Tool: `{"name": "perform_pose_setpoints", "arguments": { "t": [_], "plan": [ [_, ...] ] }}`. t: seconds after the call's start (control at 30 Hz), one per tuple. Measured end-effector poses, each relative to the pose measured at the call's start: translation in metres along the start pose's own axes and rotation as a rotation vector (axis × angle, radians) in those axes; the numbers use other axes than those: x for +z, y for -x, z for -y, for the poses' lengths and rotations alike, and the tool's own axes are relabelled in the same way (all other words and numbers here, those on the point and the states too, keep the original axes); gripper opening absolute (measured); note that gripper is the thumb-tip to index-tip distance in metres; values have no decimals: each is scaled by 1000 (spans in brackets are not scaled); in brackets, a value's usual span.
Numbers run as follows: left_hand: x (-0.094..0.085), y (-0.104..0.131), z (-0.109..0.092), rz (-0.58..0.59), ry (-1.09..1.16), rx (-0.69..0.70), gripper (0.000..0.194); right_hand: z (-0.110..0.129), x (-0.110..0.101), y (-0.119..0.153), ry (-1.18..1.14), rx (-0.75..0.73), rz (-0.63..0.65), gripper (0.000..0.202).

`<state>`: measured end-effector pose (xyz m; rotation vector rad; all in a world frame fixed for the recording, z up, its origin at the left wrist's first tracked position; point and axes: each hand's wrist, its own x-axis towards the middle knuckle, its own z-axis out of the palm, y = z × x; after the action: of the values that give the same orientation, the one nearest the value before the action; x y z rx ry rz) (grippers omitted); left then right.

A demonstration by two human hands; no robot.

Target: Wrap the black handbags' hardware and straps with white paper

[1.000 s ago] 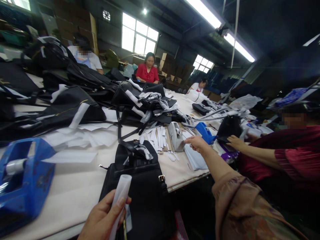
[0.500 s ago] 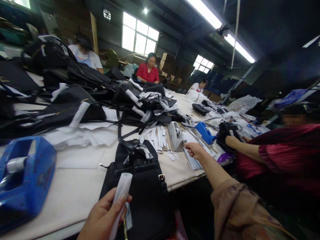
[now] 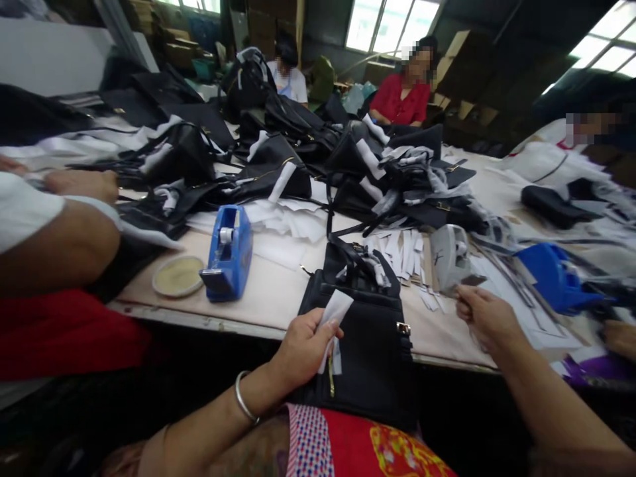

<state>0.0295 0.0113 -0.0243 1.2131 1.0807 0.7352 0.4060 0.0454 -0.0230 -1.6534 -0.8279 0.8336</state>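
Note:
A black leather-look bag lies in front of me, overhanging the table's edge, its strap and padded handle toward the far side. Closed over its front, my left hand grips a white wrapping strip between thumb and fingers. Just below hangs a gold zipper. To the right, my right hand is pinched at the cutter end of a grey tape dispenser, on tape that barely shows. Cut white paper strips lie beside that dispenser.
A blue tape dispenser and a round shallow dish stand at the left. Black bags with white wrapping are heaped behind. Another blue dispenser is at the right. A co-worker's arm reaches in at left; other people sit across the table.
My view has swung left and levelled, so the left blue dispenser and a co-worker's arm show more fully. My left hand still holds the strip; my right hand stays at the grey dispenser.

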Motion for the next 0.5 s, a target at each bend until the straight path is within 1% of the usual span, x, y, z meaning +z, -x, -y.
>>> {"name": "perform_pose_setpoints", "arguments": {
  "t": [0.03,0.1,0.2,0.27,0.3,0.37,0.43,0.5],
  "plan": [
    [0,1,-1,-13,-51,20,34,6,9,15,-10,-12,60,32],
    [1,2,-4,-35,-172,86,30,24,34,51,25,-75,243,26],
    [2,4,-9,-46,-302,220,25,54,81,105,242,-210,486,24],
    [2,5,-12,-34,-321,302,23,67,107,130,324,-307,612,25],
    [2,6,-13,-29,-319,336,22,71,117,138,349,-342,649,25],
    [0,8,-13,-33,-300,385,23,71,129,148,363,-377,672,26],
    [-1,10,-13,-32,-273,401,29,66,133,150,355,-374,672,25],
    [-3,11,-12,-13,-253,379,34,61,132,148,329,-378,685,24]
  ]
}}
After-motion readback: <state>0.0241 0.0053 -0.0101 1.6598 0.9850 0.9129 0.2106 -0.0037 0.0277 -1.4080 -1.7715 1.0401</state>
